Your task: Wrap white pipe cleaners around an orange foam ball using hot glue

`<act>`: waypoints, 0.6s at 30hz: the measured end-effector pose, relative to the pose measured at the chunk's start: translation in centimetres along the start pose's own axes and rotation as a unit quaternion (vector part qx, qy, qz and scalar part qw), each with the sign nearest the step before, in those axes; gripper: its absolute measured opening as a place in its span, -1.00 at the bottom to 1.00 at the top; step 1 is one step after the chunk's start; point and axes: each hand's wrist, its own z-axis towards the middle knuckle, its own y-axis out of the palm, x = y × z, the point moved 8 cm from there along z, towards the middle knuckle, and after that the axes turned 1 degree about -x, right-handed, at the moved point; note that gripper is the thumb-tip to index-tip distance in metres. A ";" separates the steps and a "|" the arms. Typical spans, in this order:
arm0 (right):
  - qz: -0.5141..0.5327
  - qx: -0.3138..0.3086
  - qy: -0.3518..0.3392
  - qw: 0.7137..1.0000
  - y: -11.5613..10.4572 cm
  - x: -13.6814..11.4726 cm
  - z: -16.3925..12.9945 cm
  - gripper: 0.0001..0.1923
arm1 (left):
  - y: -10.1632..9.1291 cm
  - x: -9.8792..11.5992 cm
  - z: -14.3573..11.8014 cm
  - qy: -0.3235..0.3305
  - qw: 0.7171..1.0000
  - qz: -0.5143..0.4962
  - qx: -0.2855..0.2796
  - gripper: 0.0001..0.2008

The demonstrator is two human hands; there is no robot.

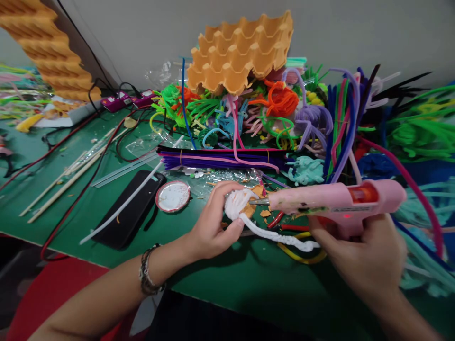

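My left hand [216, 227] is closed around a small orange egg-carton piece [251, 209] partly wrapped in white pipe cleaner [235, 203]. The loose end of the pipe cleaner trails to the right over the table. My right hand [369, 260] grips a pink hot glue gun [330, 199] by its handle, and a red light shows on its side. The gun's metal nozzle points left and meets the carton piece, right beside the white wrapping. Whether glue is coming out I cannot tell.
Behind my hands lie a purple pipe-cleaner bundle [220, 158] and an egg carton [241, 52] atop a colourful pile. Left are a black phone [126, 208], a round white lid [173, 196], wooden sticks [71, 175] and red cables [71, 208]. Red-handled pliers [275, 220] lie under the nozzle.
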 end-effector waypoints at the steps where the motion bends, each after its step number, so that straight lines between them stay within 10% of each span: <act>1: 0.001 0.000 0.001 1.000 0.0 0.0 0.1 -0.79 | 0.0 -0.1 0.0 -0.003 1.000 -0.003 0.000 -0.60; 18: 0.000 -0.059 0.091 0.994 0.5 0.8 0.7 -0.79 | -0.2 -0.4 -0.5 -0.004 0.998 -0.055 0.024 -0.63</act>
